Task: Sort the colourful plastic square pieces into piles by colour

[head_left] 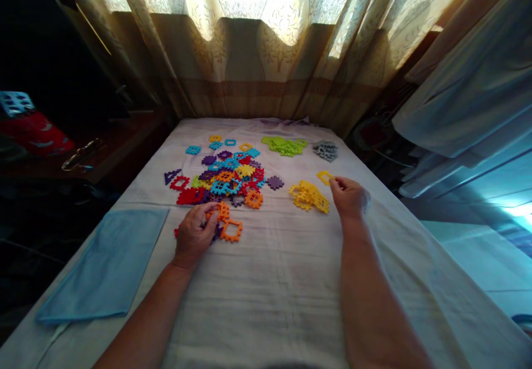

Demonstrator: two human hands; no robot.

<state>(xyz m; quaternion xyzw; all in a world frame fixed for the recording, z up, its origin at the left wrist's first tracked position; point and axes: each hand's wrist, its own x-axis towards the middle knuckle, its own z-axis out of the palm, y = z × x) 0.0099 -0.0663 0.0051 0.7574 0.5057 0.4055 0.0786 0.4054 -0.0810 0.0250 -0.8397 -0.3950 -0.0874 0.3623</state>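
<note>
My right hand point(350, 196) pinches a yellow frame piece point(325, 177) by its right edge, just above and right of a yellow pile point(308, 195). My left hand point(196, 234) is closed at the near edge of the mixed pile, fingertips on an orange piece point(223, 210). Beside those fingers lies an orange square frame point(231, 230), with a dark purple piece partly hidden under the hand. The mixed pile point(226, 175) holds red, blue, purple, orange and yellow toothed pieces. A lone purple piece point(275, 183) lies between it and the yellow pile.
Farther back are a lime green pile point(285, 145) and a grey pile point(326, 150). A light blue cloth point(108, 264) covers the left part of the white-sheeted table point(266, 302). Curtains point(266, 59) hang behind; a dark cabinet point(95, 161) stands at the left.
</note>
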